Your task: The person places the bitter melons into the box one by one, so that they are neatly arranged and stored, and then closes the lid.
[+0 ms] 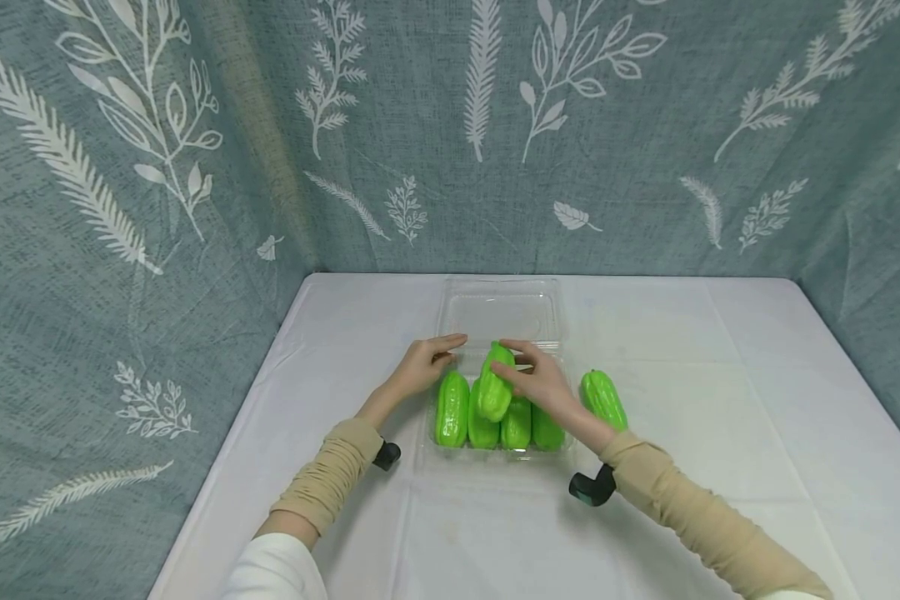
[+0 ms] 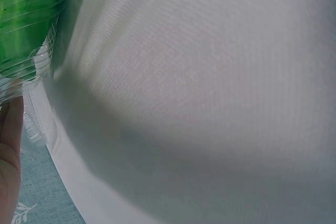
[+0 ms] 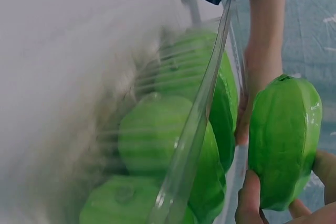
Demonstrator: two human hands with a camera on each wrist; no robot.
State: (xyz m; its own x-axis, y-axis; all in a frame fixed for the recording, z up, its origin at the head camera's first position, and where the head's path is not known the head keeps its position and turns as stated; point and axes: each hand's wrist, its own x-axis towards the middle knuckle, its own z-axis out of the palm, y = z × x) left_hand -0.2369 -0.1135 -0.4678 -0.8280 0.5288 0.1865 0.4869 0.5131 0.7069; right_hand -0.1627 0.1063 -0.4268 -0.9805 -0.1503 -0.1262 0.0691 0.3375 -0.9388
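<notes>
My right hand (image 1: 543,379) holds a bright green, ribbed star fruit (image 1: 495,387) between thumb and fingers, tilted above a clear plastic clamshell container (image 1: 498,456). In the right wrist view this star fruit (image 3: 283,142) is beside the container's wall. Several star fruits, among them the leftmost one (image 1: 452,410), lie side by side in the container's base. My left hand (image 1: 418,365) is at the container's back left side, its fingers reaching toward the hinge. In the left wrist view only part of that hand (image 2: 9,156) shows, its fingertips by the clear wall.
The container's clear lid (image 1: 501,310) lies open toward the back of the table. Another star fruit (image 1: 603,398) lies on the white tablecloth (image 1: 720,400), right of the container beside my right forearm. A leaf-patterned grey-green curtain (image 1: 420,117) surrounds the table's back and sides.
</notes>
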